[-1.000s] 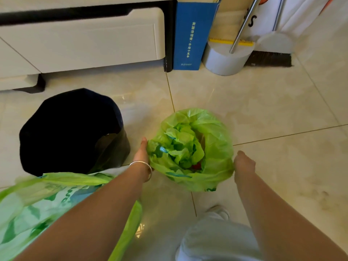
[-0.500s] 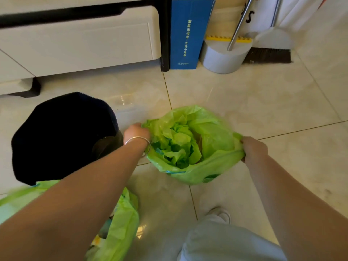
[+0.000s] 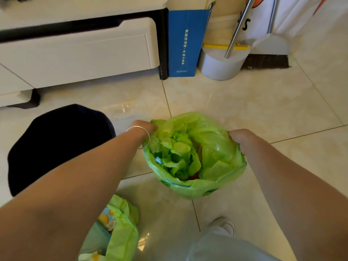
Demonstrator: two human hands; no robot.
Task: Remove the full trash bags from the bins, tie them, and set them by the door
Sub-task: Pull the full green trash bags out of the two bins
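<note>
Glossy cream floor tiles (image 3: 254, 110) with thin dark grout lines fill the view, and a green trash bag (image 3: 194, 157) sits on them at the middle, its mouth open and stuffed with crumpled green plastic and a bit of something red low down. Both bare forearms reach forward and down from the lower corners of the frame to the bag's rim. The left hand (image 3: 145, 128), with a thin silver bracelet (image 3: 140, 137) round the wrist, is closed on the rim at the bag's far left edge, fingers pinching the plastic. The right hand (image 3: 240, 137) is curled into a fist on the right edge of the rim, gripping the plastic there, knuckles up. Just left of the left arm stands a black bin (image 3: 60, 146), near the bag but not touching it; the forearm crosses over its right side. Under the left forearm, at the bottom edge, lies a second green bag (image 3: 120, 228), open and partly hidden by the arm, with pale printed packaging inside. A white shoe (image 3: 224, 226) and a pale trouser leg show below the middle bag. Against the far side stand a white cabinet (image 3: 79, 53) with a black frame, a tall blue box (image 3: 185, 42) with printed characters, a white round tub (image 3: 220, 66) with a metal pole leaning over it, and a broom (image 3: 267, 61).
</note>
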